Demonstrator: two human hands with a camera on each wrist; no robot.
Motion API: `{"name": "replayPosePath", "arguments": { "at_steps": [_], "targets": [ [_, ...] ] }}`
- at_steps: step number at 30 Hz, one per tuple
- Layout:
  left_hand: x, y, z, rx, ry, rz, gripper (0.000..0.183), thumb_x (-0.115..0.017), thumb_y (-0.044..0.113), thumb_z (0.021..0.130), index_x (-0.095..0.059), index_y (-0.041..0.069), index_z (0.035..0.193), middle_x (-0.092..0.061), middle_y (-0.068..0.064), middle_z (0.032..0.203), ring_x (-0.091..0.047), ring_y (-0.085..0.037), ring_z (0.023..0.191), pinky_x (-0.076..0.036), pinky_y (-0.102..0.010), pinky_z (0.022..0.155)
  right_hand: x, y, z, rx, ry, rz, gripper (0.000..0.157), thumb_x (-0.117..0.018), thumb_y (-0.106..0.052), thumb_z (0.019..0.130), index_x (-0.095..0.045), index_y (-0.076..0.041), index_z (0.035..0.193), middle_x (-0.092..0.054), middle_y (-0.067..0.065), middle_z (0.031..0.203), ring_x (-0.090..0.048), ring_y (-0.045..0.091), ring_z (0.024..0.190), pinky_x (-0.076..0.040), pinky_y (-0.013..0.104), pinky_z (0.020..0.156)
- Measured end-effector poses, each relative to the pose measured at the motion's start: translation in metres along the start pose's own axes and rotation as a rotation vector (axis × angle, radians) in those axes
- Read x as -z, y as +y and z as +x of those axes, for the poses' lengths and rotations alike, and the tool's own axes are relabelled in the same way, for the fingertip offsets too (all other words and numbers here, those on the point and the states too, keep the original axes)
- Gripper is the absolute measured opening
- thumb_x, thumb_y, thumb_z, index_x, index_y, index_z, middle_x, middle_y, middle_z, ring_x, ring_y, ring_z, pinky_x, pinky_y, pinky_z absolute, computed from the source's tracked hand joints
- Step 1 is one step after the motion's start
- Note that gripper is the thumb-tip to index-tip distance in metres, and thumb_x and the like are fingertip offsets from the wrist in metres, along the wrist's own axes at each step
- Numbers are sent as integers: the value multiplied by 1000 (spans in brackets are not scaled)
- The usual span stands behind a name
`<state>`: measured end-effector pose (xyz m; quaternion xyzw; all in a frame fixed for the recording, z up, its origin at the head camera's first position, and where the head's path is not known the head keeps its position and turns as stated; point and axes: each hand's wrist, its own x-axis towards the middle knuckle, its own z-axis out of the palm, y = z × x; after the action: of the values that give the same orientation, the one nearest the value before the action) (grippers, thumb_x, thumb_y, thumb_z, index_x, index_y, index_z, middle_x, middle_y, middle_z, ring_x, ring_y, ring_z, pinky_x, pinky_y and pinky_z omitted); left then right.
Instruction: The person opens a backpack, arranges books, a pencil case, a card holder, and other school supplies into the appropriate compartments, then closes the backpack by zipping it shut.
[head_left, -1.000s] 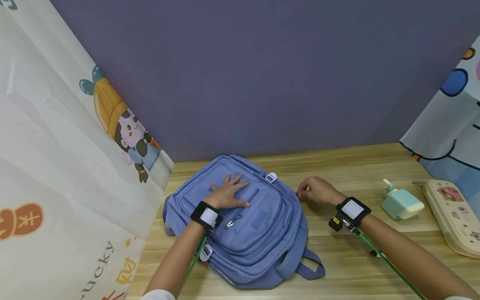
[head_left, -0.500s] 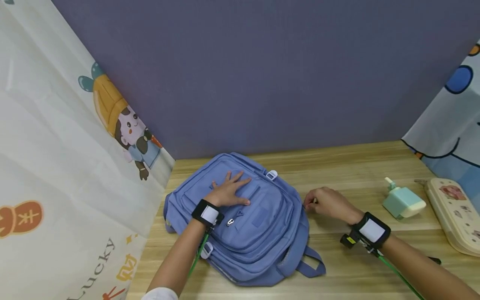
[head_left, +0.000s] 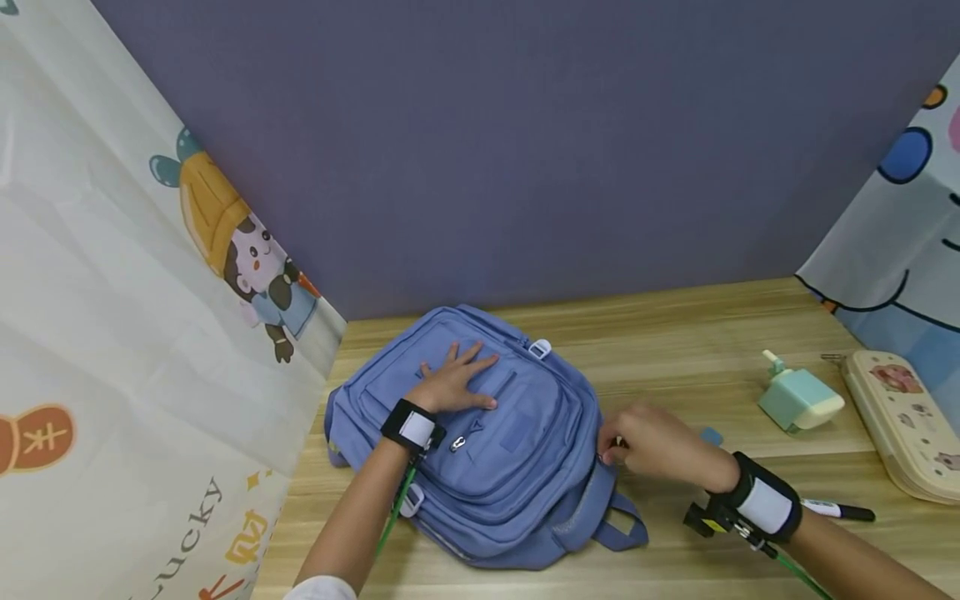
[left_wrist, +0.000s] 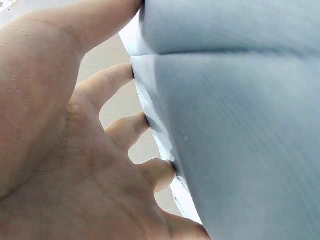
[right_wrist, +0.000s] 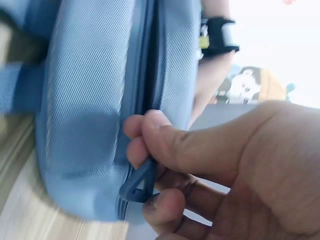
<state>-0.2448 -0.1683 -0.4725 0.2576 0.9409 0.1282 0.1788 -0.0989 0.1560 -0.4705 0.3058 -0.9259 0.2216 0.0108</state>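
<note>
A blue backpack (head_left: 525,437) lies front side up on the wooden table. Spread across its front pocket, my left hand (head_left: 453,385) presses with straight fingers; the left wrist view has the fingertips against the fabric. At the bag's right side, my right hand (head_left: 660,442) pinches a zipper pull (right_wrist: 142,182) between thumb and fingers. The pull has a triangular loop that hangs below the thumb in the right wrist view. Above the pinch runs the dark zipper line (right_wrist: 148,60). Another zipper pull (head_left: 458,444) lies on the front pocket, beside my left wrist.
A teal and cream box (head_left: 801,400) with a small crank stands on the table (head_left: 675,329) at right. Beyond it lies a cream pencil case (head_left: 903,425). A black-capped marker (head_left: 838,509) and a small blue piece (head_left: 711,436) are near my right forearm. A grey-blue wall (head_left: 525,167) rises behind.
My right hand has moved down along the bag's right side, toward me, with the zipper pull. The marker and the small blue piece now show. My left hand stays in place.
</note>
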Motion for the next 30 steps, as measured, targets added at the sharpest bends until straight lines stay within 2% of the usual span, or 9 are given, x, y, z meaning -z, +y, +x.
{"name": "replayPosePath", "arguments": {
  "at_steps": [12,23,30],
  "targets": [
    [0,3,-2,11,5,10,82,-75,51,96,-37,34,166,-13,-2,181,1,-44,166,-4,-92,112,-7,-43,-6,74,-165,70,22,-86,-15,87,-73,-29,77,-64,-23,80,-52,-7,73,-47,24,63],
    [-3,5,-1,4,20,23,82,-75,51,96,-37,32,166,-14,-2,180,0,-45,166,-5,-92,112,-19,-63,-3,161,-182,103,25,-84,-11,88,-73,-28,74,-57,-25,77,-49,-12,70,-42,16,62],
    [-2,5,-2,10,25,20,81,-76,49,96,-38,31,166,-16,-4,180,-1,-46,165,-6,-93,111,-24,-69,1,208,-195,120,17,-82,-17,92,-76,-28,81,-60,-24,82,-53,-11,76,-45,15,65]
  ]
}}
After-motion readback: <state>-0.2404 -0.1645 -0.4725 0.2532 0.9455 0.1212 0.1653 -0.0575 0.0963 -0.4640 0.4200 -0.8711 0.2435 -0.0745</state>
